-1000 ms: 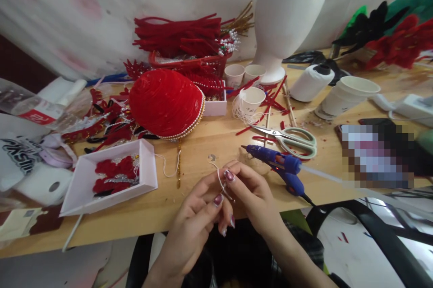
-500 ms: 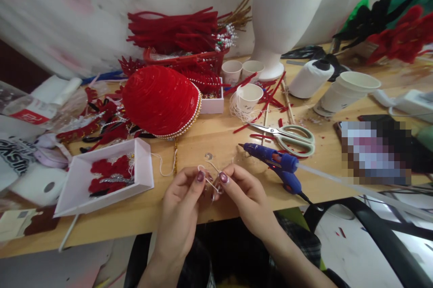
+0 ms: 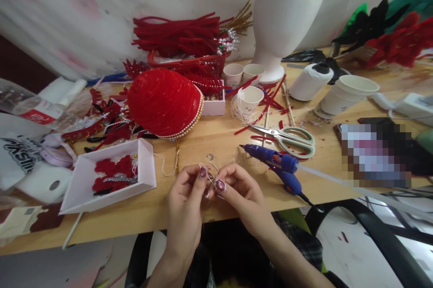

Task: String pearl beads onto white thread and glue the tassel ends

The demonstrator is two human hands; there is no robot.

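Note:
A thin white cord (image 3: 211, 180) runs between my two hands at the table's front edge. My left hand (image 3: 189, 193) pinches one part of it between thumb and fingers. Close beside it, my right hand (image 3: 240, 193) is closed on the cord too, its thumb over the fingertips. Whether anything small hangs on the cord is too blurred to tell. Behind my hands stands a red domed cap (image 3: 162, 103) with a pearl rim. A blue glue gun (image 3: 270, 157) lies to the right of my hands, below green-handled scissors (image 3: 294, 139).
An open white box (image 3: 77, 179) with red pieces is at the left. Paper cups (image 3: 250, 100), a white thread spool (image 3: 309, 82) and a white head form (image 3: 287, 12) stand behind. Red stems (image 3: 179, 33) fill a basket. A phone (image 3: 372, 155) lies at the right.
My hands have drawn closer together, and the cord between them shows a smaller loop. The whole view has shifted slightly.

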